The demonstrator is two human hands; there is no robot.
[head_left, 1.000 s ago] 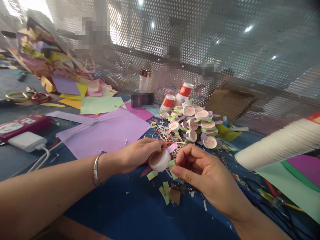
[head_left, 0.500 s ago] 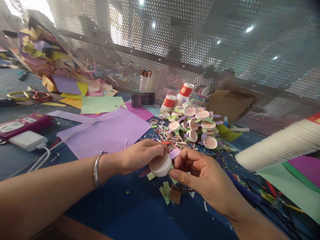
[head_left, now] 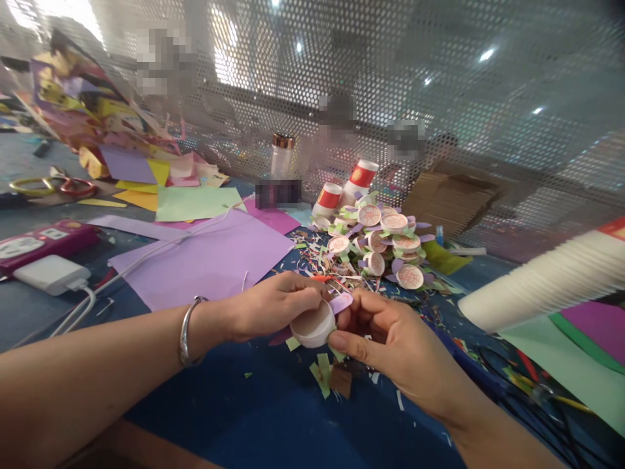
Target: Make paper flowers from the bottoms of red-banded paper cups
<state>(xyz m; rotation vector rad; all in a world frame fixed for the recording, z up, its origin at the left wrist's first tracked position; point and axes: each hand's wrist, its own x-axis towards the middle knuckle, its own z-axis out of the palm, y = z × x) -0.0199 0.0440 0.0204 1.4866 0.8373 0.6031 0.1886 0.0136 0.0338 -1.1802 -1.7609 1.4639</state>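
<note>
A shallow white paper cup bottom (head_left: 313,326) with purple and green paper strips around its rim is between my hands, low over the blue table. My left hand (head_left: 283,305) grips it from the left, thumb on its upper edge. At its right edge my right hand (head_left: 375,326) is closed, thumb and fingers pinching the rim by a green strip. A purple paper strip (head_left: 340,303) sticks out at the upper right, against the right fingers. Small green paper strips (head_left: 321,376) and a brown scrap (head_left: 340,380) lie just below.
Behind my hands rises a pile of decorated cup bottoms (head_left: 375,242) amid paper shreds. A long stack of white paper cups (head_left: 537,283) leans in at right. Purple paper (head_left: 205,257), a white charger (head_left: 51,273) and scissors (head_left: 78,187) lie left. A perforated metal screen (head_left: 312,78) stands behind.
Both hands keep their hold on the cup bottom. The right fingers have shifted slightly along its edge, and the purple strip shows a little more clearly. The view has moved very slightly.
</note>
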